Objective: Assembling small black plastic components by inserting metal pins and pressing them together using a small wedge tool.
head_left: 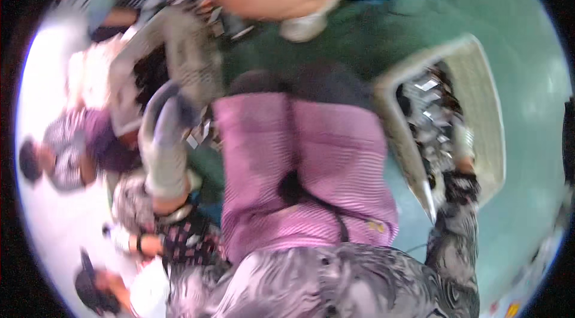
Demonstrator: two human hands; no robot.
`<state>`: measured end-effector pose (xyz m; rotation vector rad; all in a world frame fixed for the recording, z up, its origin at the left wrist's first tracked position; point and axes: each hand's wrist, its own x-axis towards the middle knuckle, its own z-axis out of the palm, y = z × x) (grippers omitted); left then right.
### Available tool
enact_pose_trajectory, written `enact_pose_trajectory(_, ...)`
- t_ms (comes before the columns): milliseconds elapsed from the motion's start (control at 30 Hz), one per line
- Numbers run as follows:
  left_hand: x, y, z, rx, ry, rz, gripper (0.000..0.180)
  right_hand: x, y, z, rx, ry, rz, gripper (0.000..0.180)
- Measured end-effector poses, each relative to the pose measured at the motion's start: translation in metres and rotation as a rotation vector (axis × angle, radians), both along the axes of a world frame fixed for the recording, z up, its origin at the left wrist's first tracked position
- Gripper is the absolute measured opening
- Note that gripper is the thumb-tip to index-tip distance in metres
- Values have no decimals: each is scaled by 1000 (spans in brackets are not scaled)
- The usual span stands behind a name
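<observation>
As a person in a swirl-patterned shirt (281, 285) sits with pink cloth (341, 168) over the lap, the pale-gloved right hand (465, 141) reaches into a basket (490, 108) of small shiny pieces (426, 99) at right. Blur hides whether it grasps any; the left hand's place and grip cannot be told.

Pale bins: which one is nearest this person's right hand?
The pale bin on the picture's right, holding jumbled glinting pieces: the gloved right hand is at it. The other bin, upper left, lies far from that hand.
</observation>
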<state>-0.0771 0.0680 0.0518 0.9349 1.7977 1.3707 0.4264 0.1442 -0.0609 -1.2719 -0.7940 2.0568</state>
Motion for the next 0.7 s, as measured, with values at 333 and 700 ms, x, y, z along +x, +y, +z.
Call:
enact_pose_trajectory(333,-142,-117,-143,165,-304,558,29,-140,14,75,406,-597,-122,31)
enact_pose_trajectory(700,-132,-227,-442,-656,-362,705,45,-217,5,106,455,-718,203,36)
